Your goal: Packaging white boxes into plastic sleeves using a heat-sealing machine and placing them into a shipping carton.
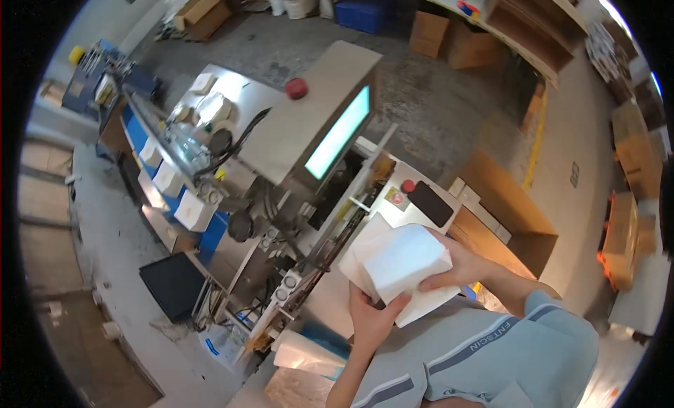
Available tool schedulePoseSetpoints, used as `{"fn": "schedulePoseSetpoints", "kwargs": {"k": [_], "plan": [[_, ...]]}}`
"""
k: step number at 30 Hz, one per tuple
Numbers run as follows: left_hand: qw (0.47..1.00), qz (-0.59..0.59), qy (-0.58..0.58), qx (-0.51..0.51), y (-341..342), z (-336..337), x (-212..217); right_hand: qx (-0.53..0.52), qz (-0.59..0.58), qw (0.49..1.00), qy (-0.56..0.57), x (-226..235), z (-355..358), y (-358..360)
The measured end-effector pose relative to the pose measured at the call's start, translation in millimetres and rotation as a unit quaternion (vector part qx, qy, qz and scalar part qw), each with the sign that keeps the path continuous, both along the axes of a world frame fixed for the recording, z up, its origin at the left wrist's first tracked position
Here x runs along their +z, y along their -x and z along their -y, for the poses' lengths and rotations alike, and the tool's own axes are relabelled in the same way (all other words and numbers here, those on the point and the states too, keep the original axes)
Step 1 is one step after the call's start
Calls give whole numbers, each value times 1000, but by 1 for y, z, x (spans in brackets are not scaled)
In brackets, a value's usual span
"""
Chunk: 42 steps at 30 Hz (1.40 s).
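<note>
Held up in front of my body is a white block-shaped pack [407, 259], tilted, with soft, slightly crumpled edges. My left hand [374, 317] grips its near left corner, the thumb lying along the front and the fingers hidden behind. My right hand [453, 262] is closed round the right side, its thumb pressed on the near face. Pale flat sheets or flaps [359, 257] stick out behind and below the pack; whether they belong to it I cannot tell. Just beyond my hands, a black phone [430, 203] lies on the machine's pale top beside a red button [408, 186].
A metal machine housing with a lit screen [338, 133] and a red knob [296, 88] stands ahead. To its left, white packs [194, 210] sit along a blue belt [213, 237]. An open cardboard box [509, 211] is at right. Clear plastic film [309, 353] lies near my left forearm.
</note>
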<state>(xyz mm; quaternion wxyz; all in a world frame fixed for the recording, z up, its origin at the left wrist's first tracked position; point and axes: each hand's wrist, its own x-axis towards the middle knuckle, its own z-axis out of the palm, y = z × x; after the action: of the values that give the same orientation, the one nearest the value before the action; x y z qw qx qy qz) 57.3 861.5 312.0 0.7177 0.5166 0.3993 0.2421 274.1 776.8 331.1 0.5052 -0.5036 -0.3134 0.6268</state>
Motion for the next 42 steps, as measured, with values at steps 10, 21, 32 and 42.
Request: {"fn": "schedulePoseSetpoints", "kwargs": {"k": [10,21,32,42], "plan": [[978,-39,203,-28,-50,-44,-8,-135,-216,967,-18,-42,48,-29],[980,-67,54,-181,-72,-67,44,-142,-326,934,-37,-78,14,-26],[933,-124,90,-326,-84,-98,49,-155,-407,899,-37,-100,-10,-57],[975,-112,9,-192,-105,-79,-19,-204,-361,910,-24,-90,8,-70]]}}
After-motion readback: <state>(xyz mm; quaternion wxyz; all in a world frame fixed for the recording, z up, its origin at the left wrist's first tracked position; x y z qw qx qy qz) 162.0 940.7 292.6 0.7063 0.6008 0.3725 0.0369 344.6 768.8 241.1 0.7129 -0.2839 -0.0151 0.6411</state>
